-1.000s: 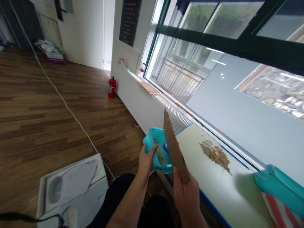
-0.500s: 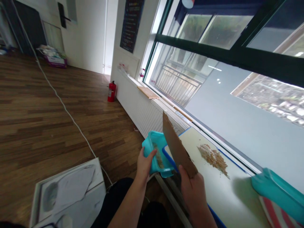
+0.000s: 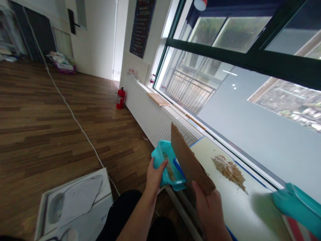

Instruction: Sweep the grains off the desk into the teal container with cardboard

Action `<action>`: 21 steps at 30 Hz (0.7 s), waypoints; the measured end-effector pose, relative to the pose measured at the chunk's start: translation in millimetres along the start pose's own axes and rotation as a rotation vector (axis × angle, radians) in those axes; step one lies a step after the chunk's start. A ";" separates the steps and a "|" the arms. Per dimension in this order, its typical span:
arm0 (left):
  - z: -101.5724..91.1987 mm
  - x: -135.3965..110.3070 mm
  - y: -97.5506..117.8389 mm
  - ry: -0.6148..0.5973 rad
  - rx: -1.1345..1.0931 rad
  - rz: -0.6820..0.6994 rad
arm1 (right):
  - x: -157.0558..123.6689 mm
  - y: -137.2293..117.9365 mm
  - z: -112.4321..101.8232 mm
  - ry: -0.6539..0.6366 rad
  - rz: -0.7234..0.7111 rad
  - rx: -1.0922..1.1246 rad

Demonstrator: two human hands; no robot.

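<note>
My left hand (image 3: 154, 174) grips a small teal plastic tub (image 3: 167, 164) by its near wall, holding it just off the left end of a white table (image 3: 235, 207) with a blue edge. Some brown grain lies inside the tub. My right hand (image 3: 210, 204) pinches the lower corner of a brown cardboard piece (image 3: 188, 160), which stands on edge and slants up over the tub's rim. A pile of brown and pale grain (image 3: 229, 170) lies on the table to the right of the cardboard.
A teal lid or tub (image 3: 298, 209) sits at the table's right end over red-striped cloth. A white radiator (image 3: 150, 117) and a large window run behind. A white box (image 3: 72, 204) lies on the wood floor at lower left, beside a white cable and a red fire extinguisher (image 3: 120, 98).
The cardboard's lower end and my right hand have shifted right and lower, tilting the card more. The left hand keeps the tub in the same place; the view has shifted slightly.
</note>
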State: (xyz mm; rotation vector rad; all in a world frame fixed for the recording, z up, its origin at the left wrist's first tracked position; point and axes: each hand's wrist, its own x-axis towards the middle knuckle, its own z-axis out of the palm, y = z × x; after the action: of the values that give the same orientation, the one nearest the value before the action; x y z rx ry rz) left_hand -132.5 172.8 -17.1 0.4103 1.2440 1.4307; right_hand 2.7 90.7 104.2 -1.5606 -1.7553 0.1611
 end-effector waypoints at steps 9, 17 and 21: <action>0.1 0.8 -0.6 0.005 0.016 -0.022 | -19.5 11.4 -13.7 0.004 0.019 -0.019; 0.4 0.4 -0.5 -0.013 -0.033 -0.037 | -26.7 12.6 -1.8 0.009 0.006 0.052; -1.5 -2.0 2.7 -0.019 -0.025 -0.042 | -23.3 16.8 -6.6 0.106 0.040 0.033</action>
State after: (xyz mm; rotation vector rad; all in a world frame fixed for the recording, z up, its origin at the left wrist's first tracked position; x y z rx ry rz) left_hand -134.5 171.0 -14.6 0.3780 1.2115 1.4019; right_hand 19.0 71.5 89.0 -1.5532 -1.6326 0.1244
